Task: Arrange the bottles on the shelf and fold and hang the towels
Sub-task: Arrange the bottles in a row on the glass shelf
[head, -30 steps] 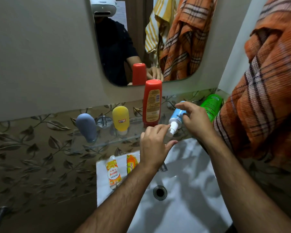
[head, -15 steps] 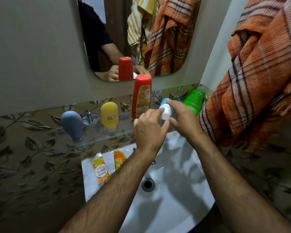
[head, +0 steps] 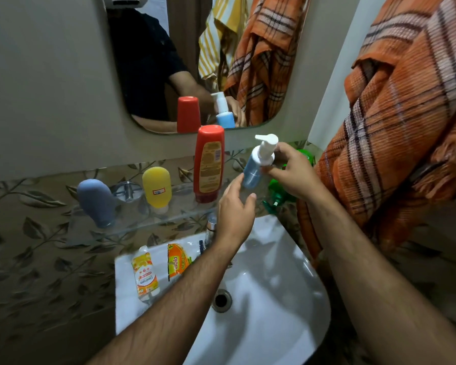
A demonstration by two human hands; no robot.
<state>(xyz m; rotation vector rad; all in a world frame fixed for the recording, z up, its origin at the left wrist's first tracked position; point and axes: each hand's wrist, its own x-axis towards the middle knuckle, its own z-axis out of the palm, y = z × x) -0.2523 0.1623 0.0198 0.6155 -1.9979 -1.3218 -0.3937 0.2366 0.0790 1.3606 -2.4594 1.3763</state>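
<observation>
- Pump bottle (head: 257, 164), centre right of frame, tilted above the shelf (head: 132, 222)
- Right hand (head: 295, 172) fingers pinch its neck; left hand (head: 234, 206) fingers relaxed, just beside the base
- Likely light, smooth plastic, top-heavy: hold the body, not the pump

The clear pouch (head: 144, 276) with orange print lying on the sink rim reads "Centrum", or something near it, since the letters are small. The orange packet (head: 177, 260) just beside it reads "Gala" and "SCRUB PAD". Print on the red bottle (head: 208, 164) and the yellow bottle's tag (head: 158, 191) is too blurred to read.
</observation>
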